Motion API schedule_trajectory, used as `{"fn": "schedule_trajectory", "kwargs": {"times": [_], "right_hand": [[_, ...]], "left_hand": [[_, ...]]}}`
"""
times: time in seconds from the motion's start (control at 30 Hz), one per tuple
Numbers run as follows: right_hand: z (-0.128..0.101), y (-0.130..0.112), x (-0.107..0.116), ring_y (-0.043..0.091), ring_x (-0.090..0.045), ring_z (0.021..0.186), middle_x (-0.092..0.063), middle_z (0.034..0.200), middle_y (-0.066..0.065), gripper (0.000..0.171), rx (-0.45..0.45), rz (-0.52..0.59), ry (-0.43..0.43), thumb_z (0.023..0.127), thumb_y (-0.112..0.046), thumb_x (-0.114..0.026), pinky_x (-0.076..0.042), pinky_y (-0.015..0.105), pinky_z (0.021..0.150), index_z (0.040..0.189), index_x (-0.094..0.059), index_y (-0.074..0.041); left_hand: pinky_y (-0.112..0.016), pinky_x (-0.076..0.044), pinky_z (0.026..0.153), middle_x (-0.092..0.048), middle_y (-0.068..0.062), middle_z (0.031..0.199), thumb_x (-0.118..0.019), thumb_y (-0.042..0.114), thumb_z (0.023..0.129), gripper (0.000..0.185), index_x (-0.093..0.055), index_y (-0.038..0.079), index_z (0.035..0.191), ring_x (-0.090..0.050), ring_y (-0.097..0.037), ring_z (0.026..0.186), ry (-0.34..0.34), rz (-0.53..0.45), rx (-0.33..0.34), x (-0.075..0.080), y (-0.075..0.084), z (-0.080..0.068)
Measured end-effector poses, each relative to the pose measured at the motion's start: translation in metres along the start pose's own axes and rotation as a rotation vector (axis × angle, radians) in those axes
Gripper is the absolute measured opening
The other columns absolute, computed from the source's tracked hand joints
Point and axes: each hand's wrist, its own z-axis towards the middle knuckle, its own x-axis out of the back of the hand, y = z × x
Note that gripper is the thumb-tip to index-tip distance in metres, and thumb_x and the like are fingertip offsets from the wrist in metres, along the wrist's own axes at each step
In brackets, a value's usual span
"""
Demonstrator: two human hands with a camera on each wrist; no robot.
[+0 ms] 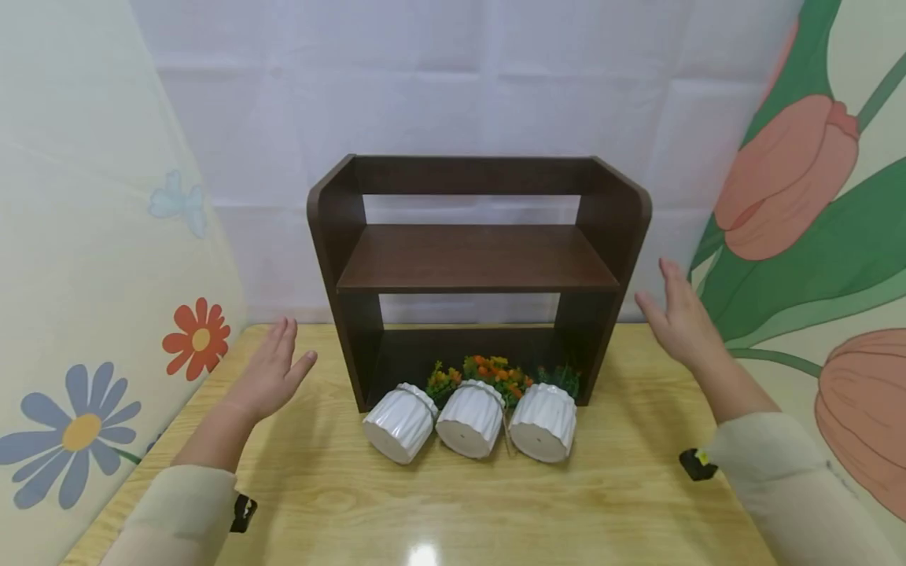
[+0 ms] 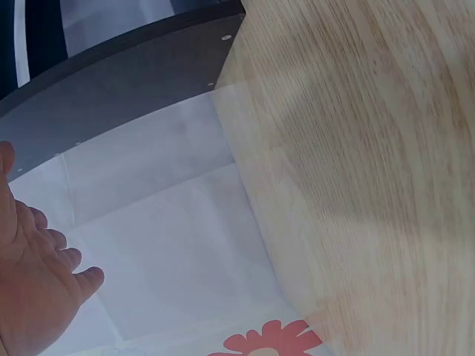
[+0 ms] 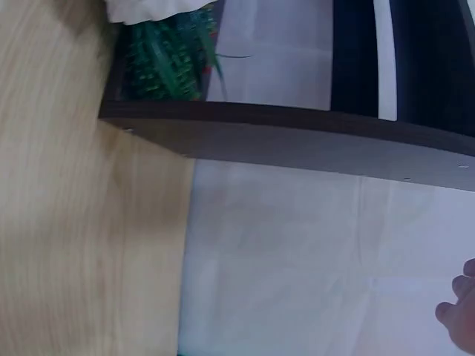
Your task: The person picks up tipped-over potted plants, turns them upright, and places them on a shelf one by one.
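Observation:
My left hand (image 1: 267, 376) is raised to the left of a dark brown two-tier shelf (image 1: 477, 258), fingers straight and holding nothing. On the other side, my right hand (image 1: 681, 321) is held up with its fingers extended, apart from the shelf. Three white ribbed pots lie tipped over at the shelf's lower front: a left pot (image 1: 400, 423), a middle pot (image 1: 471, 419) and a right pot (image 1: 543, 423). Their bases face me. Orange and yellow flowers (image 1: 499, 373) and green leaves (image 1: 562, 380) stick out behind them into the lower tier. Neither hand touches anything.
The shelf stands on a light wood table (image 1: 453, 511), in front of a white cloth backdrop (image 1: 453, 79). Flower-painted panels flank it, with a red flower (image 1: 201, 339) at the left and pink tulips (image 1: 789, 177) at the right.

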Motion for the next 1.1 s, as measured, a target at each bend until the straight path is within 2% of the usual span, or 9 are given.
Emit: {"fn": "schedule_trajectory", "kwargs": {"times": [0.23,0.43,0.67,0.8,0.97,1.1], "right_hand": [[0.008,-0.016,0.011,0.051,-0.011,0.146,-0.007,0.161,0.029,0.074,-0.031,0.066,-0.004,0.105,-0.043,-0.034,-0.013,0.068,0.114,0.157,0.002,-0.005],[0.014,-0.027,0.017,0.049,-0.008,0.147,-0.003,0.163,0.025,0.074,-0.025,0.109,0.016,0.104,-0.043,-0.034,-0.010,0.068,0.115,0.158,0.004,-0.008],[0.021,-0.034,0.022,0.045,-0.005,0.149,0.002,0.164,0.019,0.076,-0.043,0.153,0.022,0.104,-0.043,-0.036,-0.009,0.067,0.116,0.158,0.007,-0.013],[0.025,-0.039,0.023,0.044,-0.006,0.150,0.001,0.165,0.019,0.076,-0.040,0.185,0.033,0.104,-0.043,-0.037,-0.009,0.066,0.117,0.158,0.007,-0.012],[0.029,-0.045,0.025,0.041,-0.007,0.151,-0.002,0.165,0.018,0.078,-0.040,0.225,0.057,0.102,-0.045,-0.038,-0.008,0.062,0.119,0.158,0.006,-0.014],[0.032,-0.050,0.028,0.040,-0.010,0.150,-0.005,0.164,0.019,0.078,-0.037,0.253,0.077,0.102,-0.047,-0.040,-0.009,0.062,0.119,0.158,0.005,-0.015]], "left_hand": [[-0.067,-0.004,0.116,0.009,-0.033,0.159,-0.037,0.039,0.105,0.080,0.004,-0.010,0.152,0.007,-0.050,0.147,0.008,-0.106,0.000,-0.006,0.009,-0.003],[-0.068,-0.003,0.115,0.010,-0.031,0.160,-0.038,0.040,0.105,0.080,0.006,-0.008,0.153,0.007,-0.050,0.147,-0.003,-0.199,0.015,-0.017,0.015,-0.008],[-0.069,-0.006,0.115,0.004,-0.031,0.160,-0.039,0.041,0.104,0.081,0.006,-0.006,0.153,0.001,-0.052,0.147,0.002,-0.291,0.016,-0.029,0.022,-0.013],[-0.069,-0.013,0.114,0.000,-0.031,0.160,-0.041,0.040,0.104,0.081,0.004,-0.005,0.154,-0.009,-0.055,0.145,0.004,-0.332,0.028,-0.036,0.027,-0.017],[-0.067,-0.020,0.113,-0.004,-0.031,0.160,-0.046,0.038,0.102,0.084,0.006,-0.003,0.155,-0.017,-0.055,0.143,-0.024,-0.400,0.030,-0.045,0.034,-0.022],[-0.065,-0.022,0.113,-0.006,-0.030,0.161,-0.051,0.041,0.100,0.089,0.007,0.000,0.155,-0.020,-0.053,0.143,-0.053,-0.430,0.061,-0.052,0.037,-0.025]]}}
